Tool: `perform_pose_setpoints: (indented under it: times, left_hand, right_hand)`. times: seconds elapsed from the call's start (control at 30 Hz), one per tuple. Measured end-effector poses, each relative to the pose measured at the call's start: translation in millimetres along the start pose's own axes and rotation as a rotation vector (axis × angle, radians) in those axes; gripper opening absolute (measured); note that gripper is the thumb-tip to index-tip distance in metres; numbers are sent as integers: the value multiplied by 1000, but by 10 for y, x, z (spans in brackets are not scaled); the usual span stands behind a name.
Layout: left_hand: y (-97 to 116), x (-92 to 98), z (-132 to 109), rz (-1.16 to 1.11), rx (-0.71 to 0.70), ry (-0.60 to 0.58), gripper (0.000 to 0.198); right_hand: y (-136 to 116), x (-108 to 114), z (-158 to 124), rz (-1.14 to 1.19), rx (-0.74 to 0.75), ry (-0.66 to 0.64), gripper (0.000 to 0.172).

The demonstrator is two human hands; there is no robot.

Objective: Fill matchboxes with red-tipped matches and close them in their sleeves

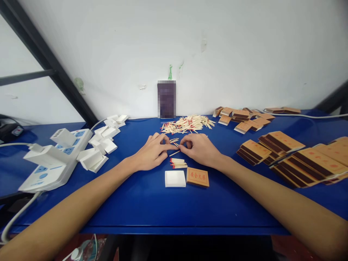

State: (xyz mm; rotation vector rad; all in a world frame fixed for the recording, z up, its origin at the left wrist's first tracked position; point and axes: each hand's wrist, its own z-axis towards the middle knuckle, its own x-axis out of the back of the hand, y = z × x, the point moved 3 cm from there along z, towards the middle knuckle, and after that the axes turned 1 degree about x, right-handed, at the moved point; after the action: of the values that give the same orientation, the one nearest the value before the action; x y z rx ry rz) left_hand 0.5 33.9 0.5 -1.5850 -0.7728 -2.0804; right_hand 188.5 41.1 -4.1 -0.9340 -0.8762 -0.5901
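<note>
Over the middle of the blue table, both hands meet around a few loose matches. My left hand is open, its index finger stretched across to the right fingertips beside these matches. The thumb and index finger of my right hand are pinched together at the end of a single match; the exact contact is hard to see. Just nearer lies a neat row of red-headed matches. Below it, a white inner tray sits beside an orange matchbox sleeve.
A heap of matches lies beyond the hands. White trays and a power strip with plugs are at left. Orange sleeves lie back right, with stacked ones nearer. A pixelated dark object stands against the wall.
</note>
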Motion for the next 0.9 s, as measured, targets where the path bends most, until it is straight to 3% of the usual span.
perform_pose_setpoints:
  times: [0.1,0.27,0.9]
  left_hand:
    - [22,32,-13,-39,-27,40,45]
    - [57,42,-17,-50,-51,-8,43]
    - [69,14,63,-36,122,107,20]
  right_hand:
    - [40,-9,13,-1,4,-12,14]
    - [76,11,3,-29,41,-38,15]
    - [36,13,-91,-112,120,-38,15]
